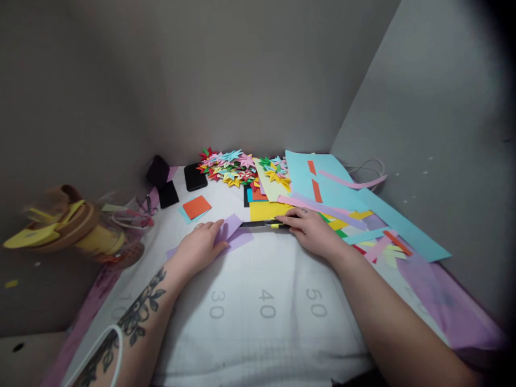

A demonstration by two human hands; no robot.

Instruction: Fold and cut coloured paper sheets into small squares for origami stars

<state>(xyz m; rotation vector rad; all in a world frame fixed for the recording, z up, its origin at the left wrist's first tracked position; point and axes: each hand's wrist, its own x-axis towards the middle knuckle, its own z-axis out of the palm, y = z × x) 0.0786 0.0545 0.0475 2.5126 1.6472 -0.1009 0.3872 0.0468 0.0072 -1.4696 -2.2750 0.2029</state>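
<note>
My left hand (200,244) is closed on a sheet of purple paper (231,228), thumb below and fingers on top. The sheet is folded, and part of it lies under my hand. A slim black utility knife (262,223) with a yellow patch lies just right of the purple paper, its left end near the paper's edge. My right hand (310,228) grips its right end, which the fingers partly hide. Right behind the knife is yellow paper (266,210). To the left of it sit an orange square (197,206) and a light blue one beneath.
Folded paper stars (231,166) are heaped at the back, beside a black phone (195,177). Light blue sheets (318,177) and paper strips (379,247) cover the right side. A brown and yellow container (97,236) stands at left. Grey walls (242,75) enclose the back and sides.
</note>
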